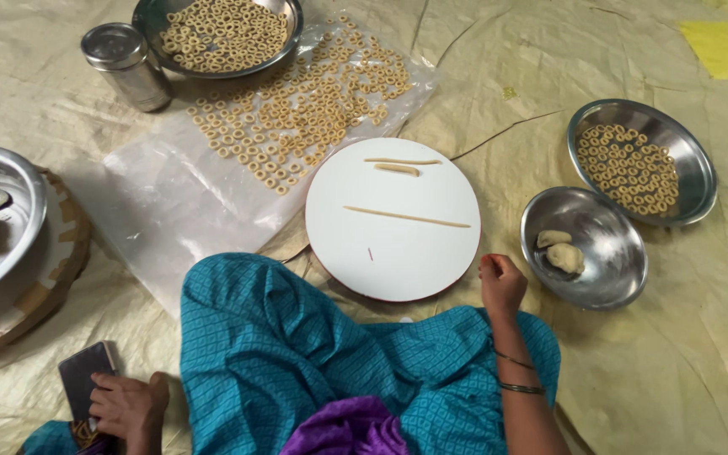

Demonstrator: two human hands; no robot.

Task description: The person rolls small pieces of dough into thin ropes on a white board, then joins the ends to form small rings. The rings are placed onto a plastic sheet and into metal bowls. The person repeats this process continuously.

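Note:
My left hand (128, 407) grips a dark phone (82, 378) at the lower left, beside my knee in teal cloth (297, 337). My right hand (501, 282) rests closed in a loose fist at the right edge of a round white board (393, 253), and I see nothing in it. On the board lie a long thin dough rope (406, 217), a shorter rope (401, 161) and a short stub (397, 169).
A steel bowl (600, 278) with two dough lumps sits right of the board, a bowl of dough rings (693, 160) behind it. More rings lie on a plastic sheet (170, 202) and in a far bowl (292, 38). A steel canister (125, 66) and large pan (18, 227) stand left.

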